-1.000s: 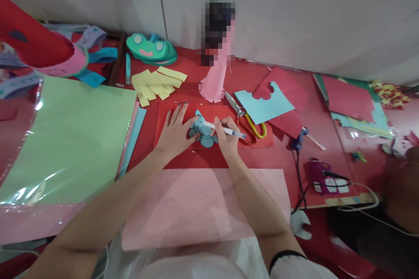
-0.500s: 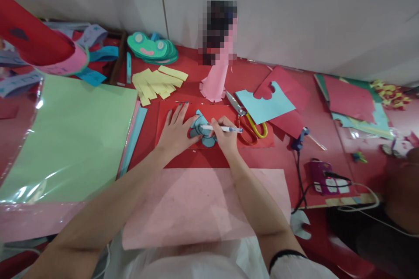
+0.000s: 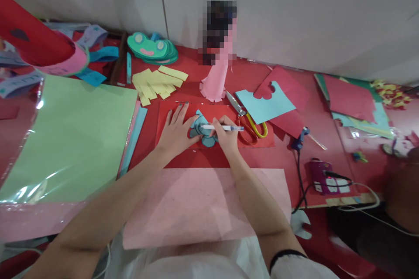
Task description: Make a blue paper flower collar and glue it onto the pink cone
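A blue paper cutout with dark outlines lies on a red sheet. My left hand rests flat with its fingers spread, its thumb and fingertips at the cutout's left side. Between the fingers of my right hand is a white pen, held almost level, its tip over the cutout. Just right of that hand lie scissors with one red and one yellow handle, partly on the red sheet.
Pink paper covers the table's front. Yellow strips, green frog shapes and a pink cone lie behind. Green paper is left; blue paper, a purple power box and a person's arm are right.
The pen and my right hand have shifted very slightly, with the pen's rear end a little higher. My left hand stays in place.
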The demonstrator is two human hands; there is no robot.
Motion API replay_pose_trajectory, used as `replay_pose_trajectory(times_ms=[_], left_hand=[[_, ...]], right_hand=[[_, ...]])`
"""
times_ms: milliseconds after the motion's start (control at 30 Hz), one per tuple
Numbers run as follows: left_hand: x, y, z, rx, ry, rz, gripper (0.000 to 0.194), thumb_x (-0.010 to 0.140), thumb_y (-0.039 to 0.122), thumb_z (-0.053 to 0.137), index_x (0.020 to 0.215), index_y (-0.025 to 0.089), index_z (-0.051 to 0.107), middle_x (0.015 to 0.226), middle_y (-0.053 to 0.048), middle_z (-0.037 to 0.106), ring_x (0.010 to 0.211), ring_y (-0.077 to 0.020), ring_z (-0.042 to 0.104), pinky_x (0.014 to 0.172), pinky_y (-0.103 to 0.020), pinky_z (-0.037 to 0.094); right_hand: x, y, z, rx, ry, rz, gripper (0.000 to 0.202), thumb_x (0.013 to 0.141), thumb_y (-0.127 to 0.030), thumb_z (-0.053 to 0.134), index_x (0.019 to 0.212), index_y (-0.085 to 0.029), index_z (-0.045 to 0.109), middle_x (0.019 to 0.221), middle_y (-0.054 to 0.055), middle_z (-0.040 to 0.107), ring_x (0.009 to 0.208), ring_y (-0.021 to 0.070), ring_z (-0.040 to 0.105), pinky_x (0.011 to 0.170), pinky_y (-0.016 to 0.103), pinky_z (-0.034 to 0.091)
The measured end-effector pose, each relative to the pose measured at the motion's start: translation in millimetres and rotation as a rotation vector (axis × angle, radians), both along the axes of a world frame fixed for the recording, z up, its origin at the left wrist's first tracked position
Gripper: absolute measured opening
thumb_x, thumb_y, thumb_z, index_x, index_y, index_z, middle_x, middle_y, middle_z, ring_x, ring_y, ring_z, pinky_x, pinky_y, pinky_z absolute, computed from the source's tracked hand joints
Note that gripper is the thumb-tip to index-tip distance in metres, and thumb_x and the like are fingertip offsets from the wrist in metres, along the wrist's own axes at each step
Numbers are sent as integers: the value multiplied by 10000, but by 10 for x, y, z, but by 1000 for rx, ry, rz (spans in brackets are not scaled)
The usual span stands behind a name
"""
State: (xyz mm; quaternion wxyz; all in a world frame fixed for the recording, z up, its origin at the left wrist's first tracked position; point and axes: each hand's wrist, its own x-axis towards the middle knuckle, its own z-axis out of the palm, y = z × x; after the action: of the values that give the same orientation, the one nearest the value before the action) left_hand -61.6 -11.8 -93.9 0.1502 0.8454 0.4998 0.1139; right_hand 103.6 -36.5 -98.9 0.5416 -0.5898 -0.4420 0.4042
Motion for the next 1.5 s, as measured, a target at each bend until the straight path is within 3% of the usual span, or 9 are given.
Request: replay_pose_trajectory(times_ms=[167, 333, 567, 700, 967, 1500], left_hand=[[-1, 4, 1, 1, 6, 4, 558, 812, 478, 599, 1291, 205, 514, 1553, -127, 221, 1436, -324, 173, 1164, -532, 152], [13, -4, -6, 7, -3, 14, 558, 793, 490, 620, 1247, 179, 531, 1539, -153, 246, 1432, -322, 187, 1168, -521, 152], [27, -24, 17, -7, -59, 52, 555, 770, 507, 633, 1199, 167, 542, 1523, -152, 281, 1433, -305, 192, 1174, -514, 142], [-3, -14, 38, -22, -30, -5, 636, 785, 488, 625, 1339, 220, 464, 1554, -126, 212, 1441, -312, 156, 1165, -538, 131], [10, -28, 11, -28, 14, -22, 627, 794, 481, 618, 1366, 277, 464, 1574, -81, 168, 1445, -319, 133, 1166, -542, 103], [16, -26, 2, -44, 21, -9, 663, 786, 533, 605, 1372, 264, 453, 1572, -94, 171, 1439, -327, 158, 1163, -546, 104]], right_hand=[[20, 6, 6, -7, 27, 4, 323, 819, -346, 573, 564, -218, 422, 418, -62, 540, 388, 90, 474, 456, 231, 393], [3, -29, 68, 73, 63, -98, 324, 833, -364, 566, 586, -223, 412, 413, -68, 530, 397, 93, 495, 480, 236, 430], [-3, -8, 25, -48, 175, -11, 278, 830, -417, 560, 645, -222, 491, 436, -73, 535, 411, 94, 529, 502, 237, 493], [35, 4, 4, -62, 208, 19, 291, 824, -439, 565, 642, -224, 490, 407, -80, 514, 392, 103, 528, 522, 261, 530], [43, -48, 88, 63, 100, -28, 277, 829, -419, 588, 668, -234, 458, 440, -83, 520, 413, 103, 530, 563, 274, 556], [33, -9, 12, -19, 13, 23, 325, 827, -387, 565, 596, -229, 400, 430, -70, 537, 420, 98, 531, 504, 237, 480]])
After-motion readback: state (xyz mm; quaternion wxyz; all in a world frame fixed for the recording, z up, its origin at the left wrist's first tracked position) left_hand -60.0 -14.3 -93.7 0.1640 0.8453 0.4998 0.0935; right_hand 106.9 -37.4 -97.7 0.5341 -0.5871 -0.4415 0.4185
